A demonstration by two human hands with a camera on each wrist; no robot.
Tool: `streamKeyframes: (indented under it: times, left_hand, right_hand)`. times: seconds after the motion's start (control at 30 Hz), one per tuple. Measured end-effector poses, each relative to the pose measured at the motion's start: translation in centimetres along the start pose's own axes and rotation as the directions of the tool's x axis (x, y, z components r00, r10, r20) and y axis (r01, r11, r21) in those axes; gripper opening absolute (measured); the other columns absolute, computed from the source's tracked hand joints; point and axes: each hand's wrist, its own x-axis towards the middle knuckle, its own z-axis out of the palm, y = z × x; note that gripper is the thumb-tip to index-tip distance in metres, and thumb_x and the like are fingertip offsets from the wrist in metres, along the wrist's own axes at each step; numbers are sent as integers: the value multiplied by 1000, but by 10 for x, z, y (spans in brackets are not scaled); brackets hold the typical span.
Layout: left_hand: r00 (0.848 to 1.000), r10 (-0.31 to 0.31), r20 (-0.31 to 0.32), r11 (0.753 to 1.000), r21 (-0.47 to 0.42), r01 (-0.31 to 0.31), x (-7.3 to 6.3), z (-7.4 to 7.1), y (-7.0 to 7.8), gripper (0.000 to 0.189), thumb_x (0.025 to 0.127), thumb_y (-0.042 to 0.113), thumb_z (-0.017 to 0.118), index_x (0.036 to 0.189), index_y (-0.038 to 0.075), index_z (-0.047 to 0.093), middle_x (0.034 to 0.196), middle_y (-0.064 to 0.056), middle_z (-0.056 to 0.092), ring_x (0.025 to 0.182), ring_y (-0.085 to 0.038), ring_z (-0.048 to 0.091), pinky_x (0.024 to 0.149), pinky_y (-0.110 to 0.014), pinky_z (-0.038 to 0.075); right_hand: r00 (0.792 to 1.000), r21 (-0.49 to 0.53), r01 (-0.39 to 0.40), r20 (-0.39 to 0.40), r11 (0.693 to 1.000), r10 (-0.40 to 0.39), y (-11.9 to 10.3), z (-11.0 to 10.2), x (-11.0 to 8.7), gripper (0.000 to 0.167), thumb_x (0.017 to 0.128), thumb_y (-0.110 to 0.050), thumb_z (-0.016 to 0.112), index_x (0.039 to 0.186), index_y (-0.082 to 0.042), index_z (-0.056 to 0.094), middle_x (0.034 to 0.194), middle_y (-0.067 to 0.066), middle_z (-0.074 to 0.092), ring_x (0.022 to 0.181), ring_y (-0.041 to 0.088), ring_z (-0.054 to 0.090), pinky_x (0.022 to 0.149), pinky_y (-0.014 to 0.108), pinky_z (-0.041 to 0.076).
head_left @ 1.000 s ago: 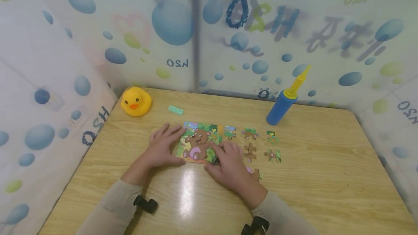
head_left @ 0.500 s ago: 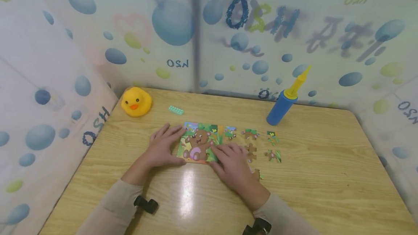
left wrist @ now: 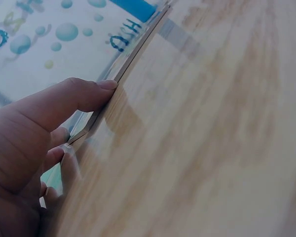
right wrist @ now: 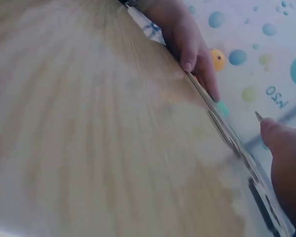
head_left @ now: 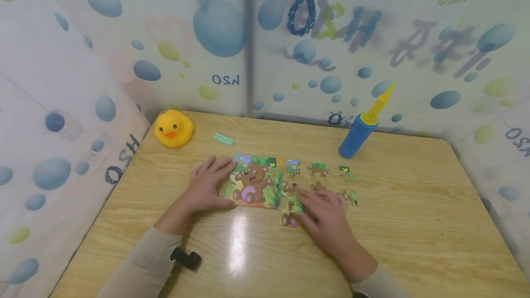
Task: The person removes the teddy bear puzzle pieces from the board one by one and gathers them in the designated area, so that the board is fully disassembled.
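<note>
A jigsaw board point(head_left: 253, 180) printed with a brown bear lies flat in the head view. My left hand point(head_left: 209, 185) rests along its left edge, fingers stretched and thumb at the near corner; the left wrist view shows the thumb point(left wrist: 91, 95) touching the edge. Right of the board, my right hand point(head_left: 325, 217) pinches a green puzzle piece point(head_left: 296, 203) over the loose pieces. In the right wrist view, the piece point(right wrist: 258, 116) stands off the table at the thumb tip. Around it lie a bear-head piece point(head_left: 290, 188), a purple-and-brown piece point(head_left: 288, 220) and a partly covered brown piece point(head_left: 319, 186).
More loose pieces lie to the right, including a blue-and-green piece point(head_left: 292, 167) and a frog piece point(head_left: 346, 173). Behind stand a yellow rubber duck point(head_left: 174, 128), a turquoise toy brick point(head_left: 223, 139) and a blue-and-yellow hand pump point(head_left: 359, 134). Patterned curtains surround the table point(head_left: 414, 224).
My right hand has moved right from the board's right edge to the loose pieces and now pinches the green piece. The board's lower right is uncovered. My left hand has stayed put.
</note>
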Motion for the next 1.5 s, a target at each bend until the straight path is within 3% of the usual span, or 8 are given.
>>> streamKeyframes:
  times: [0.17, 0.33, 0.47, 0.73, 1.0, 1.5]
  left_hand:
    - [1000, 1, 1, 1000, 4, -1, 1, 0, -1, 113, 70, 48, 93, 166, 18, 42, 174, -8, 30, 159, -51, 9, 118, -72, 8]
    - [1000, 8, -9, 1000, -1, -8, 1, 0, -1, 112, 70, 48, 93, 165, 16, 43, 174, -10, 31, 159, -52, 10, 118, -73, 8]
    - [1000, 10, -15, 1000, 2, -10, 1, -1, -1, 113, 69, 48, 93, 165, 16, 43, 173, -10, 32, 158, -52, 10, 118, -73, 8]
    - [1000, 17, -18, 1000, 9, -17, 2, 1, -4, 113, 70, 49, 94, 165, 16, 43, 173, -10, 32, 158, -52, 10, 118, -72, 8]
    - [1000, 3, -18, 1000, 15, -3, 0, 2, -6, 115, 69, 50, 94, 166, 16, 42, 174, -8, 30, 159, -50, 9, 119, -72, 7]
    - [999, -6, -39, 1000, 8, 6, 1, 5, -7, 117, 67, 52, 95, 165, 18, 43, 174, -8, 31, 159, -50, 10, 119, -72, 8]
  right_hand:
    - [998, -18, -66, 5, 998, 66, 16, -17, -17, 51, 92, -26, 84, 140, -15, 72, 144, 1, 69, 127, 28, 54, 104, 61, 25]
    - [998, -33, -48, 36, 998, 49, 33, -34, -35, 51, 92, -21, 83, 141, -14, 71, 146, 2, 67, 134, 33, 54, 119, 47, 22]
    - [999, -28, -34, 18, 999, 35, 43, -46, -47, 52, 88, -14, 85, 138, -11, 72, 145, 7, 67, 131, 35, 55, 118, 33, 23]
    - [987, -73, -159, 7, 985, 160, 56, -63, -69, 53, 85, -12, 89, 136, -15, 75, 146, 2, 67, 123, 28, 56, 103, 50, 33]
    - [994, -85, -111, 4, 990, 112, 62, -68, -77, 51, 80, -10, 91, 129, -13, 78, 141, 6, 70, 120, 29, 58, 94, 58, 35]
    - [993, -52, -114, -17, 992, 113, 67, -68, -73, 42, 77, -12, 92, 118, -14, 82, 140, 10, 70, 127, 36, 57, 99, 63, 34]
